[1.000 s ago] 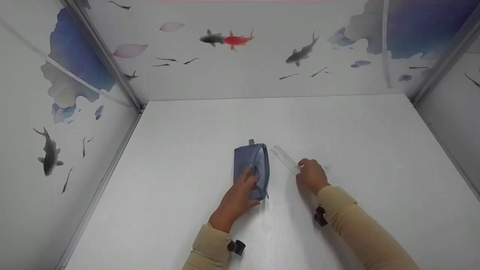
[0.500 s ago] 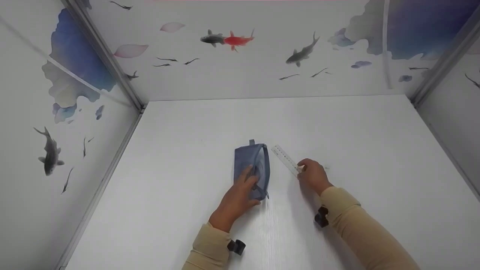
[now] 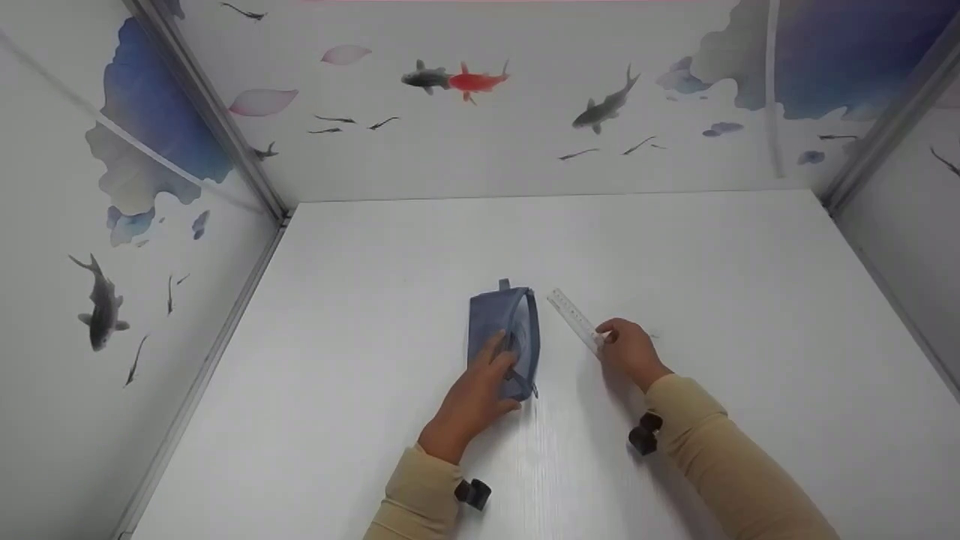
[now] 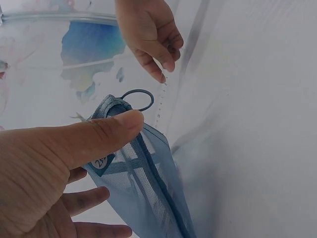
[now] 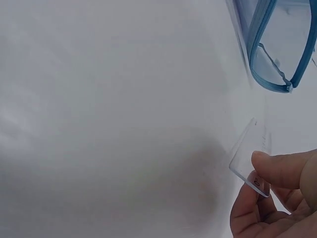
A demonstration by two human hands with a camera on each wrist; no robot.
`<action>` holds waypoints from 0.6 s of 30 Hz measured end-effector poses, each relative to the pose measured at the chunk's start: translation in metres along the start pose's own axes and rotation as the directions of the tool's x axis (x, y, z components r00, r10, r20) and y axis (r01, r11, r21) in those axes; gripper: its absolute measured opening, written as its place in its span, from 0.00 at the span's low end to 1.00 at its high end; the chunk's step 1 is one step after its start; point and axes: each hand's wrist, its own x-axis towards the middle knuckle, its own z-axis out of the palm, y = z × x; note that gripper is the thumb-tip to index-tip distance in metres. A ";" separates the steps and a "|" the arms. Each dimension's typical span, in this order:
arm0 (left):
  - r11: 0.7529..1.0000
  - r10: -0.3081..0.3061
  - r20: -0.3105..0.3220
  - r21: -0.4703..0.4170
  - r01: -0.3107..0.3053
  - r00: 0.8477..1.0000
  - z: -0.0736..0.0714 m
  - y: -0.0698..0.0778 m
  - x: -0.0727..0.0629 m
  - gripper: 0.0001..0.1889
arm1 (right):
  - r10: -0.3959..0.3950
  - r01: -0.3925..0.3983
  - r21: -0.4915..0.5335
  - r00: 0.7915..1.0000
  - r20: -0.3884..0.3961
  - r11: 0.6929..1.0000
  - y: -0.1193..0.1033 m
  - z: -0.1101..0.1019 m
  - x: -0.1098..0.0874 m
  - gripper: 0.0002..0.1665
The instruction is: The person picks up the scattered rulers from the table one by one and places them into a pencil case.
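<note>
A blue mesh zip pouch (image 3: 487,315) stands unzipped on the white table, its mouth facing right. My left hand (image 3: 469,397) grips its near end, fingers along the zip edge. In the left wrist view the thumb lies over the pouch's end, close to a blue loop (image 4: 152,97). To the right, my right hand (image 3: 631,351) pinches a clear ruler (image 3: 571,311) by its near end between thumb and fingers. The ruler's far end points up and left, apart from the pouch. In the right wrist view the ruler (image 5: 245,153) is tilted below the pouch's mouth.
White walls painted with fish and blue patches (image 3: 165,112) enclose the table (image 3: 360,300) at the back and sides. A faint small mark (image 3: 654,335) shows just beyond the right hand. Black cameras (image 3: 474,494) sit on both wrists.
My right hand has shifted slightly right, and the ruler's far end has drawn a little away from the pouch. The left hand and pouch have stayed still.
</note>
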 end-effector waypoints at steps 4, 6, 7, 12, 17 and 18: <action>1.000 0.001 -0.002 0.004 -0.001 1.000 0.000 0.000 0.000 0.32 | 0.033 -0.033 0.035 0.999 0.006 0.999 -0.002 -0.001 0.000 0.19; 1.000 0.001 -0.003 0.007 -0.001 1.000 0.001 0.000 0.001 0.32 | 0.053 -0.054 0.059 0.998 0.014 0.997 -0.003 -0.002 0.000 0.19; 1.000 0.002 -0.003 0.007 -0.002 1.000 0.001 0.000 0.001 0.32 | 0.062 -0.063 0.071 0.998 0.016 0.995 -0.003 -0.002 0.000 0.19; 1.000 0.001 0.000 0.014 -0.001 1.000 0.000 0.000 0.001 0.32 | 0.077 -0.080 0.142 0.997 0.028 0.987 -0.005 -0.005 -0.003 0.20; 1.000 -0.004 0.004 0.015 0.004 1.000 0.000 0.001 0.001 0.33 | 0.100 -0.111 0.228 0.993 0.060 0.967 -0.005 -0.007 -0.008 0.22; 1.000 -0.003 0.003 0.016 0.003 1.000 0.000 0.001 0.001 0.33 | 0.103 -0.116 0.240 0.992 0.066 0.964 -0.005 -0.008 -0.009 0.22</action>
